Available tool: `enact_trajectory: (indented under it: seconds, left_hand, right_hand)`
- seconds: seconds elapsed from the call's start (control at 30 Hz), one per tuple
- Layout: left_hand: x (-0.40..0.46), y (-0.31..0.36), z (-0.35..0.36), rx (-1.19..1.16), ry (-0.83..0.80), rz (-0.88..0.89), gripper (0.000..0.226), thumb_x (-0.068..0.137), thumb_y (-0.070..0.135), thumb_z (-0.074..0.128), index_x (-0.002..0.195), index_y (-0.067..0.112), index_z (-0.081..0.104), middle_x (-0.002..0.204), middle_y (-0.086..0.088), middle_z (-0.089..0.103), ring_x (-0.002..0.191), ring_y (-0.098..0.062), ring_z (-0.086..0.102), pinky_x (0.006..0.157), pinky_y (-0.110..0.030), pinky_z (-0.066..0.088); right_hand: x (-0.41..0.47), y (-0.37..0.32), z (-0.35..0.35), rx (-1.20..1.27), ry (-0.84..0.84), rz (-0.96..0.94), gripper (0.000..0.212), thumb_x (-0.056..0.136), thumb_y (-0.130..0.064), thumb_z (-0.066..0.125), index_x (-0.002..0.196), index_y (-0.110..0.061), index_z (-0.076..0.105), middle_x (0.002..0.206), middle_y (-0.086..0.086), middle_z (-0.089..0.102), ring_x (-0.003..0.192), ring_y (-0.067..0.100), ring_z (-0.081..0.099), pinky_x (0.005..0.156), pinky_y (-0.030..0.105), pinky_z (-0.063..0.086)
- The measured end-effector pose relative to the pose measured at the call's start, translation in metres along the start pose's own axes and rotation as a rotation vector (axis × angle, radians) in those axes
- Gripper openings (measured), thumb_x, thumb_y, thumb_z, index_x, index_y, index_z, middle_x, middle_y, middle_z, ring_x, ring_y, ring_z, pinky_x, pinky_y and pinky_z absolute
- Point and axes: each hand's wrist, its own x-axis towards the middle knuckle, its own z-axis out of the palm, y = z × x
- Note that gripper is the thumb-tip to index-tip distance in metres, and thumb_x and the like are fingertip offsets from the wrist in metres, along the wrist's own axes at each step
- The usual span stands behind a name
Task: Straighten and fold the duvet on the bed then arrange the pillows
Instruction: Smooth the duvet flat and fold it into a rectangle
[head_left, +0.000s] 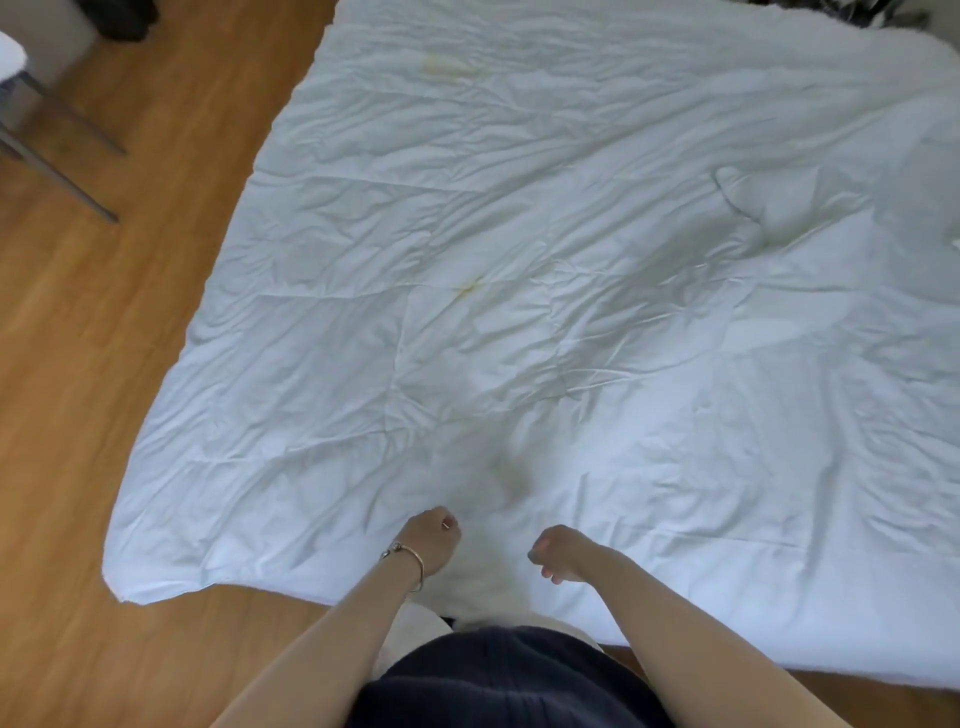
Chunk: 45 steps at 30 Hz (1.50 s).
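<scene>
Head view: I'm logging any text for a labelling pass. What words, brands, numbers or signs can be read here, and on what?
None can be read. The white duvet, the bracelet on the left hand, the right hand, the wooden floor and the dark shorts show no lettering.

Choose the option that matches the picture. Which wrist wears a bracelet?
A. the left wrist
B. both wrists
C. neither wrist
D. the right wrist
A: a thin metal bracelet circles the wrist of the left hand above the white duvet, while the wrist of the right hand is bare.
</scene>
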Motion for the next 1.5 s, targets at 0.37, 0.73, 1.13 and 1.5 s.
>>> enact_trajectory:
  seconds: [0.37,0.73,1.13,1.5]
  left_hand:
    - [0.036,0.047,0.008,0.107,-0.078,0.135,0.024,0.095,0.026,0.048,0.116,0.018,0.056,0.119,-0.001,0.058,0.105,-0.018,0.056,0.091,-0.029,0.045]
    - [0.06,0.082,0.034,0.124,0.111,0.209,0.053,0.093,0.042,0.054,0.143,0.036,0.038,0.147,0.007,0.038,0.139,-0.018,0.027,0.11,-0.039,0.029]
    - [0.099,0.096,0.094,0.281,0.116,-0.082,0.078,0.094,0.05,0.051,0.15,0.045,-0.002,0.16,0.015,-0.01,0.147,-0.019,-0.019,0.109,-0.071,0.002]
    - [0.133,0.07,0.088,0.277,0.218,0.012,0.074,0.095,0.03,0.055,0.149,0.048,0.008,0.16,0.015,0.005,0.148,-0.016,-0.01,0.104,-0.074,0.0]
  right_hand:
    - [-0.022,0.001,-0.065,-0.191,0.244,-0.036,0.043,0.1,-0.041,0.037,0.141,-0.028,0.043,0.144,0.002,0.044,0.129,0.024,0.046,0.103,0.035,0.038]
    - [0.02,0.053,-0.117,-0.547,0.502,-0.301,0.065,0.093,-0.045,0.053,0.149,-0.041,0.021,0.158,-0.004,0.018,0.145,0.024,0.012,0.112,0.043,0.025]
    - [0.107,0.085,-0.175,-0.916,0.191,-0.32,0.101,0.08,-0.061,0.063,0.144,-0.055,-0.015,0.159,-0.01,-0.023,0.144,0.037,-0.023,0.108,0.072,-0.001]
    - [0.147,0.075,-0.185,-0.948,0.121,-0.332,0.115,0.072,-0.059,0.073,0.142,-0.056,-0.019,0.156,-0.011,-0.029,0.143,0.036,-0.025,0.107,0.072,0.001]
